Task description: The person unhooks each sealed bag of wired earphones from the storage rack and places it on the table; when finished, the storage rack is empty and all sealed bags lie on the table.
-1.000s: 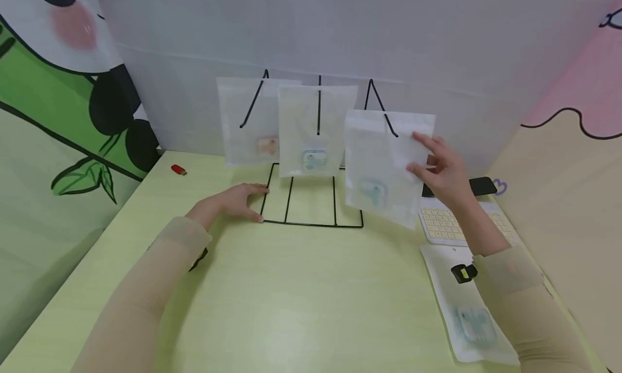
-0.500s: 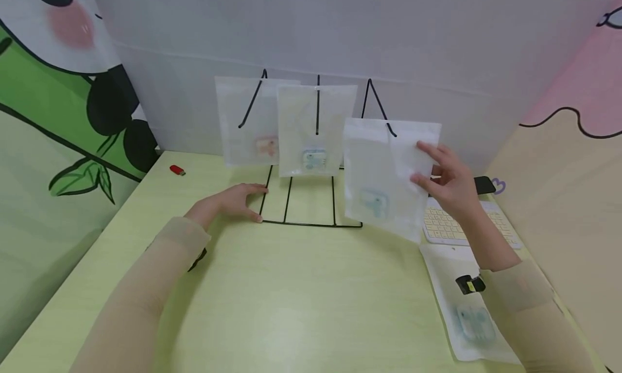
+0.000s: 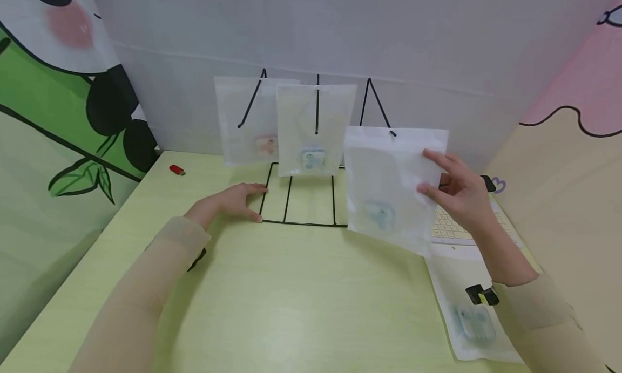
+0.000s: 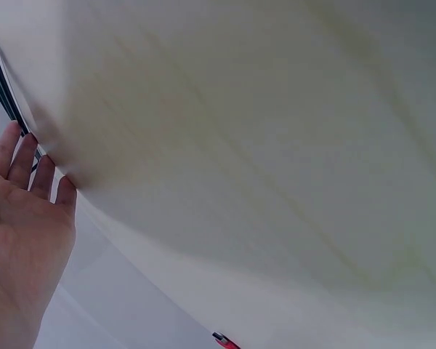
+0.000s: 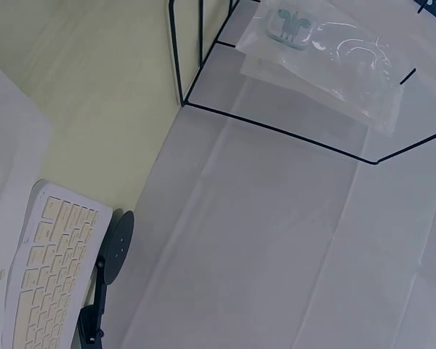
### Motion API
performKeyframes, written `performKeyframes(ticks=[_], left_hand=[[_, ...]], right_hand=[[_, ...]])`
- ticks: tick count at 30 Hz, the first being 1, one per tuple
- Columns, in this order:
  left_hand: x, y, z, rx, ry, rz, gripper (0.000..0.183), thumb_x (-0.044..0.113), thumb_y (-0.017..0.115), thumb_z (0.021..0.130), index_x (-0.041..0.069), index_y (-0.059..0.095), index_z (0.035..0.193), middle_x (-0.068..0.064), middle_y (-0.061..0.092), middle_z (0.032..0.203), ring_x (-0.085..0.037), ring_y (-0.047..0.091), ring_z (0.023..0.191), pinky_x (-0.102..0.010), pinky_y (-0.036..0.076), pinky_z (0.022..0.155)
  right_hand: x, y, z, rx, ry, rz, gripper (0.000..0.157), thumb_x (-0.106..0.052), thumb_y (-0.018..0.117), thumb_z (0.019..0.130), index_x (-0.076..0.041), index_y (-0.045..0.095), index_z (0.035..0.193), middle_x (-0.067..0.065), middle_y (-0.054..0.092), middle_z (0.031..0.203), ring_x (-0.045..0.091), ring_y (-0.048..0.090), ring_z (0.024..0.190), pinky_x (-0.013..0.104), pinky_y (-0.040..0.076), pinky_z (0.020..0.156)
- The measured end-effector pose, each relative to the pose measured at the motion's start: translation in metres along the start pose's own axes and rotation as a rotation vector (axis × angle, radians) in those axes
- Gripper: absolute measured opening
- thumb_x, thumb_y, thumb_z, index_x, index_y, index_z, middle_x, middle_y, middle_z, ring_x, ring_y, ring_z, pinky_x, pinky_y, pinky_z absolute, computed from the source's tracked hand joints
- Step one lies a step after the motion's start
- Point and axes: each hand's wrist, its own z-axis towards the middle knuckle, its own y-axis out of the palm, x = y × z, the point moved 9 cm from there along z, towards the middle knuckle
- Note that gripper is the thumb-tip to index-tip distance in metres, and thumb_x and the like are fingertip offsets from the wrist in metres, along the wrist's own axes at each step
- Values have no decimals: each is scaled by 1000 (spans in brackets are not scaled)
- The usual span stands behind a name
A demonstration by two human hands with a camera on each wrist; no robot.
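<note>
What matters here is how the white translucent packet [image 3: 391, 173] sits on the right hook [image 3: 379, 103]: the tip pokes out on the near side, just under the packet's top edge, right of the frame's middle. The packet hangs roughly upright, its long axis running up and down as far as I can judge, its lower edge sloping down to the right. The right hand [image 3: 459, 192] is much the nearer, gripping the packet's right edge with thumb and fingers. The left hand [image 3: 228, 201] is well apart from it, at centre left, thumb and fingers spread against the left side of the black wire rack [image 3: 287, 200], holding no packet.

The head view shows two more packets, on the left and middle hooks, and another flat on the tabletop [image 3: 272, 303] at lower right. There, the white keyboard [image 3: 457, 227] is partly covered; the right wrist view bares more of it, plus a dark round disc [image 5: 118, 247] on a hinged arm beside it. That view misses the right hand's grip. The left wrist view gives the left palm, which the head view hides.
</note>
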Motion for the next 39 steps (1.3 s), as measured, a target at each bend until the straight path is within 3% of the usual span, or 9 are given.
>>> performKeyframes(ticks=[6,17,24,28,32,34,39], left_hand=[[0,0,0,0,-3,-9,92,46,79,72,13,35,147,-11,27,154,-35,20,141,-55,21,111],[2,-1,-1,-6,-2,6,92,45,79,73,12,35,146,-12,28,153,-36,20,141,-55,21,112],[1,-1,-1,-4,-7,15,92,46,79,73,13,35,147,-11,28,154,-35,20,141,-54,21,112],[1,-1,-1,5,3,14,92,46,79,72,12,36,146,-11,29,153,-35,21,141,-54,21,112],[1,-1,-1,7,7,16,93,48,78,72,12,35,147,-11,28,153,-34,20,142,-53,21,112],[1,-1,-1,5,4,15,94,49,78,72,13,35,147,-10,27,154,-34,20,142,-53,21,112],[1,0,-1,5,8,16,94,49,78,72,12,35,147,-11,27,154,-35,20,142,-54,21,112]], right_hand=[[-14,-1,-3,-19,-37,39,61,21,67,73,9,50,130,10,53,127,11,68,82,17,54,67],[-34,2,-17,-65,-89,88,60,3,74,76,10,49,130,12,52,130,13,67,85,19,55,68],[-42,3,-28,-69,-70,150,61,6,74,75,13,47,130,11,54,126,13,66,79,16,54,63],[-47,7,-36,-105,-67,122,62,5,74,75,13,47,130,10,55,125,12,66,77,15,52,60],[-48,10,-45,-125,-68,107,61,4,75,75,14,47,129,10,55,124,10,60,70,16,44,46],[-45,12,-51,-127,-51,104,61,8,74,74,15,48,128,9,55,121,8,55,66,19,38,42],[-33,21,-69,-152,16,107,65,21,71,68,15,47,128,6,50,104,6,54,67,19,38,42]])
